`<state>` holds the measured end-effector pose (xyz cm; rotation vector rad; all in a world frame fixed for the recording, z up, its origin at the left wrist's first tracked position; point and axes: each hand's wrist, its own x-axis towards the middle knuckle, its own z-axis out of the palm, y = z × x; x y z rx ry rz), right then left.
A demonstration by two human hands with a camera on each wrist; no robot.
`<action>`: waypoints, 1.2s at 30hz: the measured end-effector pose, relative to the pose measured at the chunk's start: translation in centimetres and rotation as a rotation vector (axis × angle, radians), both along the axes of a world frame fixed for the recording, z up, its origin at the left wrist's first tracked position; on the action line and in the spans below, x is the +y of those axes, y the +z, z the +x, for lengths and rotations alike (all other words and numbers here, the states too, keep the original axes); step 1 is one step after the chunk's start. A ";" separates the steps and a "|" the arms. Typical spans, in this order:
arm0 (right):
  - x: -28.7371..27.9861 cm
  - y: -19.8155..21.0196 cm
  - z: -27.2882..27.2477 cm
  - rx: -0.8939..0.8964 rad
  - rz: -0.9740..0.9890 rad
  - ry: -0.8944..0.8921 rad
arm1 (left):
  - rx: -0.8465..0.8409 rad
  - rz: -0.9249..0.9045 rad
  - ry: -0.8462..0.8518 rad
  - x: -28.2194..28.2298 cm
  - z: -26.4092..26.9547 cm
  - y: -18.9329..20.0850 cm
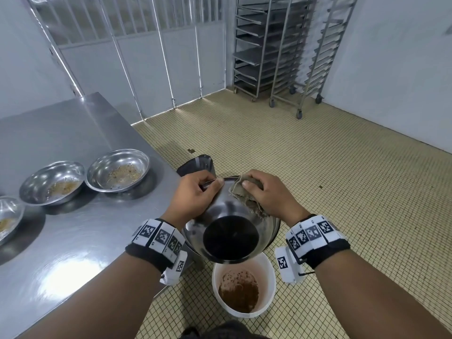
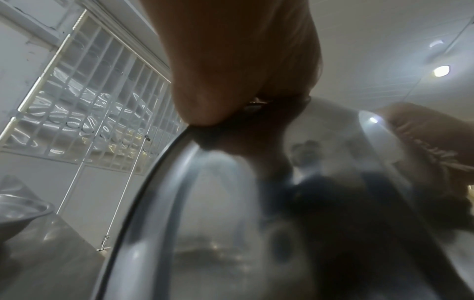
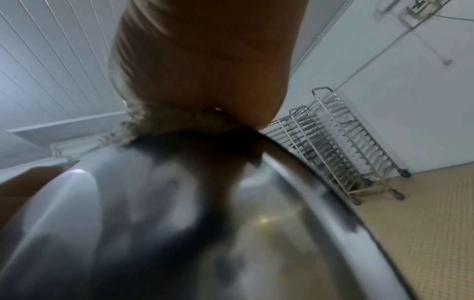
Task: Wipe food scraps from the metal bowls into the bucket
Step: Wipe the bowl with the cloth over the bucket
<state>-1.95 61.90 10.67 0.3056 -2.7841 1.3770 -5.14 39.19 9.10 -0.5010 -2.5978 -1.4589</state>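
1. Pinching the far rim of the tilted metal bowl (image 1: pixel 230 231), the left hand (image 1: pixel 193 194) has its thumb on the inside and its curled fingers behind; this grip is plain in the head view, while the left wrist view shows only the heel of the hand (image 2: pixel 231 60) against the rim.
2. The right hand (image 1: pixel 269 194) clutches a crumpled brownish cloth (image 1: pixel 244 196), fingers curled round it, and presses it on the bowl's inner wall at 1 o'clock of the bowl; its fingertips are hidden under the cloth.
3. The bowl is held in the air, its mouth facing the person and its lower rim over the white bucket (image 1: pixel 269 270) on the floor at 6 o'clock; the bowl's bottom reads dark, and scraps there are hard to make out.
4. The bucket holds brown sludge (image 1: pixel 238 292); its near-left rim is cut off by the bowl.
5. On the steel desk (image 1: pixel 73 241) at 9 o'clock stand two soiled bowls (image 1: pixel 117 170) side by side, upright, and a third bowl (image 1: pixel 8 218) cut off by the frame edge.
6. Both wrist views are blurred by the bowl's closeness; the right wrist view alone shows the cloth (image 3: pixel 166 121) wedged under the palm (image 3: pixel 205 60), and tray racks (image 3: pixel 346 146) against the wall.
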 end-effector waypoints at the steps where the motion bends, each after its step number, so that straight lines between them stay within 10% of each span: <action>1: -0.1 0.1 -0.2 0.018 -0.001 -0.003 | -0.001 0.006 0.006 0.1 -0.1 0.1; 36: -0.2 -0.1 -1.2 0.038 0.089 -0.027 | 0.133 -0.170 -0.074 1.6 -1.0 0.2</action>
